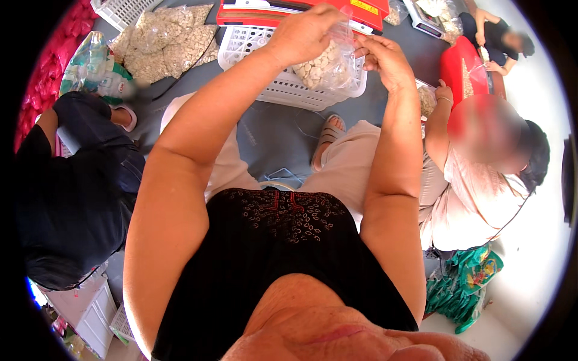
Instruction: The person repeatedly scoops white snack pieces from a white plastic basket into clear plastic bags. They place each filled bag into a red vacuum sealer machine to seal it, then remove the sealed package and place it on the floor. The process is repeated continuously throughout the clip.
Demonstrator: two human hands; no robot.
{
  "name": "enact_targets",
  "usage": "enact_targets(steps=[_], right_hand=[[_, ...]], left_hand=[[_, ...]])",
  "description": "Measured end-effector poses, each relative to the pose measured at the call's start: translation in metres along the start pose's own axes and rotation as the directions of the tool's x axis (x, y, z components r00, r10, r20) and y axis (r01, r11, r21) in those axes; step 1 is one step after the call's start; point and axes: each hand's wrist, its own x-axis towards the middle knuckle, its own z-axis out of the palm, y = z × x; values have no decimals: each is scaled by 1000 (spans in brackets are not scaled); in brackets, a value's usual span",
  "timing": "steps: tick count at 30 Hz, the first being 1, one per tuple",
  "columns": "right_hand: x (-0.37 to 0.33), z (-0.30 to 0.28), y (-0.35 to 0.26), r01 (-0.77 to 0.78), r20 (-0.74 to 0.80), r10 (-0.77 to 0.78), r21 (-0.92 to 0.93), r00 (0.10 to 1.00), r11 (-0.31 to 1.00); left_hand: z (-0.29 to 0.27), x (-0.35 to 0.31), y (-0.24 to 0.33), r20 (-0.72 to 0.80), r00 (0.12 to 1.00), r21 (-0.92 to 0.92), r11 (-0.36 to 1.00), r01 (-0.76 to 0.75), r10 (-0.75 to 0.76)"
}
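Observation:
A clear plastic bag [321,67] of pale, flat dried pieces hangs over a white perforated basket [283,96]. My left hand [306,35] is closed on the bag's upper left edge. At the opposite upper corner, the fingertips of my right hand [386,59] pinch the bag, with its other fingers curled loosely. Directly beyond both hands lies a long red machine [247,13], which looks like a bag sealer; my left fingers partly cover it.
Filled clear bags [165,45] are heaped on the grey floor at far left. A person in black [72,180] sits at my left, another in pale clothes [475,198] at my right. Beyond are a red tub [462,66] and a scale [424,21]. Green bags [463,283] lie behind right.

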Motion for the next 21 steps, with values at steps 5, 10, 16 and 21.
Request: enact_targets(steps=[5,10,16,21], right_hand=[[-10,6,-6,9,-3,-10,-190,1000,982],[-2,12,13,108,-15,-115,-251,993,962],[-3,-13,13,-159,-353,-110,-651,929,742],[-1,3,17,-14,-240,-252,-749,938,662]], left_hand=[[19,0,0,204,975,81,990,-111,93],[9,1,-5,242,970,183,981,-72,26],[-35,-2,0,175,980,152,982,-116,89],[-39,-10,-10,83,964,282,922,-264,251]])
